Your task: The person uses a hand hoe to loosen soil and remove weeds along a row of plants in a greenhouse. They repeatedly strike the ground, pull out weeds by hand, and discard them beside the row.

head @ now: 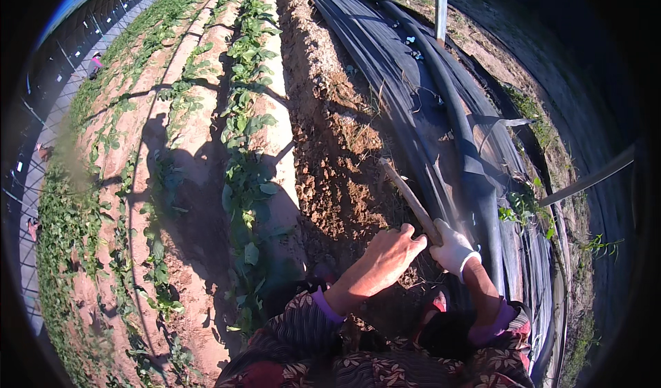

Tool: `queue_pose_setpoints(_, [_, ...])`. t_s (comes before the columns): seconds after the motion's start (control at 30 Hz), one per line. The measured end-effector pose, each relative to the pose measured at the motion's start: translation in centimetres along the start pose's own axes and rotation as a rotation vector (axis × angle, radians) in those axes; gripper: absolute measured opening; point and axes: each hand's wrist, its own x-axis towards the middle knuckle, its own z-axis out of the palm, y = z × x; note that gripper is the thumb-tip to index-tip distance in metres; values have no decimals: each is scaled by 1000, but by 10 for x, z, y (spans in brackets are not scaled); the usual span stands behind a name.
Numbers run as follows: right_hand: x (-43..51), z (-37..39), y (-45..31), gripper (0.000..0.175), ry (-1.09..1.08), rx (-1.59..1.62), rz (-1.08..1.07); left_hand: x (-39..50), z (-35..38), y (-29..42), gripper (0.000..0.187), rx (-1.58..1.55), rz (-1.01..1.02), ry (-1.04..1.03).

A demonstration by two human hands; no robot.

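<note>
My right hand, in a white glove, is closed around a worn wooden handle. The handle slants up and to the left over the soil; whatever is at its lower end is hidden. My bare left hand is just left of the handle, above the ground, with its fingers curled. Whether anything small is pinched in it cannot be made out. Beyond the hands runs a strip of loose, clumpy brown soil, with dry weeds along its right edge.
Leafy green crop plants line the pale bed on the left. Black plastic sheeting with a long dark tube lies on the right. A metal post and a slanting bar stand there. A person is far left.
</note>
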Motion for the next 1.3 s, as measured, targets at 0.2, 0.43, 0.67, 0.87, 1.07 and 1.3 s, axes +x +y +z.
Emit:
queue_pose_setpoints(0.2, [-6,33,60,58,-2,48,132,2,3,5,19,-16,87,72])
queue_pose_setpoints(0.43, [-11,54,60,43,119,526,165,0,2,8,26,58,68,44])
queue_pose_setpoints(0.67, [56,88,24,19,-34,1088,-201,-6,14,-6,26,154,112,182])
queue_pose_setpoints(0.87, [159,78,-55,32,89,752,126,-9,-10,-9,42,66,16,46])
queue_pose_setpoints(1.07, [255,82,-84,20,2,822,130,-9,-12,-20,35,121,-12,83])
queue_pose_setpoints(1.3, [173,99,-7,18,-107,975,314,-4,-26,-21,33,122,23,123])
